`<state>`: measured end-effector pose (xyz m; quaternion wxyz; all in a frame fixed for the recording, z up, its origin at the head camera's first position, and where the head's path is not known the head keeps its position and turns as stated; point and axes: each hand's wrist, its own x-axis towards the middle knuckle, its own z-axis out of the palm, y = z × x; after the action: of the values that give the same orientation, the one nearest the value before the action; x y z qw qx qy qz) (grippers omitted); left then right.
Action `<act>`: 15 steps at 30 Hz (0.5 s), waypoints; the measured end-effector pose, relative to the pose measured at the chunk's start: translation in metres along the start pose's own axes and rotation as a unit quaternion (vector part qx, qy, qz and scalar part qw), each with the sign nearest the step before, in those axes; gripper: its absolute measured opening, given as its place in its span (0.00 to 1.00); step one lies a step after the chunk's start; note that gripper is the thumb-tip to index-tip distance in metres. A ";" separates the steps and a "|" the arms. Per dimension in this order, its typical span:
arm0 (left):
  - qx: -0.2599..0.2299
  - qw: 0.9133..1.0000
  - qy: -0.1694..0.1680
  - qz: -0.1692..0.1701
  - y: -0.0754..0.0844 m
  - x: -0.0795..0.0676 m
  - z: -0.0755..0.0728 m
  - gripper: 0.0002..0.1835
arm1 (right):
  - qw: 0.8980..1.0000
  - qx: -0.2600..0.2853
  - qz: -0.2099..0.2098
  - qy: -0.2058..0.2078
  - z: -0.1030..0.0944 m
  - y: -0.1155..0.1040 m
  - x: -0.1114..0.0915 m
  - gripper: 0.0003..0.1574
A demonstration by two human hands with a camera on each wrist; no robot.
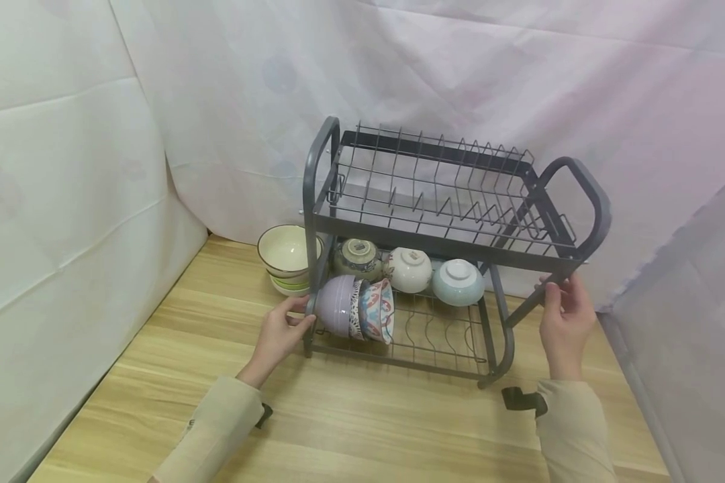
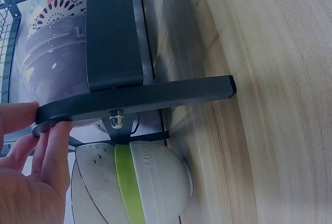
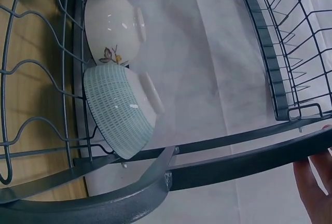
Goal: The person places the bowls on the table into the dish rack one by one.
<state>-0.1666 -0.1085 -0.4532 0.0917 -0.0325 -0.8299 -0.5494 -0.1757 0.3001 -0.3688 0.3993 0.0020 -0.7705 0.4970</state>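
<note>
A dark grey two-tier dish rack (image 1: 399, 235) stands at an angle on the wooden table. My left hand (image 1: 280, 335) pinches its front left leg, thumb on one side and fingers on the other. On the right, my right hand (image 1: 568, 325) grips the side post below the upper tier. The lower tier holds a lilac bowl (image 1: 335, 305) and patterned bowls (image 1: 379, 310) tipped on their sides, close to my left hand. Behind them sit a dark patterned bowl (image 1: 358, 260), a white floral bowl (image 1: 409, 270) and a pale blue bowl (image 1: 458, 282), bases up.
Left of the rack, a stack of bowls (image 1: 284, 251) with a cream one on top stands against its side. White cloth (image 1: 229, 100) hangs behind and on both sides. The wooden table (image 1: 362, 429) extends in front of the rack.
</note>
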 end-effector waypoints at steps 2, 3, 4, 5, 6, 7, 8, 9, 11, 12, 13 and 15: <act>0.002 1.000 0.002 0.002 -0.001 0.000 0.000 0.17 | 1.000 0.007 -0.002 -0.001 0.000 0.001 0.001 0.21; 0.004 1.000 0.004 0.004 -0.001 0.000 0.000 0.17 | 1.000 0.012 -0.002 0.000 0.000 0.001 0.002 0.21; 0.007 1.000 0.006 0.006 -0.001 0.000 0.000 0.17 | 1.000 0.018 -0.002 -0.001 0.000 0.001 0.002 0.21; 0.011 1.000 0.007 0.009 -0.001 0.000 0.000 0.17 | 1.000 0.023 -0.002 0.000 0.000 0.001 0.003 0.21; 0.016 1.000 0.008 0.011 -0.001 0.000 0.000 0.17 | 1.000 0.029 -0.002 0.000 0.000 0.001 0.003 0.21; 0.021 1.000 0.009 0.015 -0.001 0.000 0.000 0.17 | 0.999 0.032 -0.001 0.001 0.000 0.000 0.003 0.21; 0.028 0.999 0.007 0.016 0.000 -0.001 0.000 0.17 | 0.999 0.036 0.000 0.001 0.000 0.000 0.003 0.21; 0.033 0.999 0.003 0.019 0.000 -0.001 -0.001 0.17 | 0.999 0.036 0.003 0.001 -0.001 0.000 0.004 0.21; 0.045 0.999 -0.004 0.023 0.002 0.000 -0.003 0.17 | 0.999 0.038 0.011 -0.002 -0.001 0.000 0.004 0.21; 0.050 0.998 -0.008 0.023 0.004 0.000 -0.004 0.16 | 0.999 0.038 0.013 -0.003 -0.002 -0.001 0.004 0.21; 0.057 0.998 -0.013 0.023 0.005 0.001 -0.005 0.16 | 0.999 0.037 0.016 -0.003 -0.002 -0.001 0.004 0.21; 0.066 0.997 -0.020 0.027 0.008 0.003 -0.008 0.15 | 0.999 0.044 0.020 -0.004 -0.003 -0.001 0.004 0.21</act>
<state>-0.1675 -0.1127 -0.4428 0.0913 -0.0596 -0.8650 -0.4897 -0.1765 0.3037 -0.3648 0.3858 0.0057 -0.7495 0.5380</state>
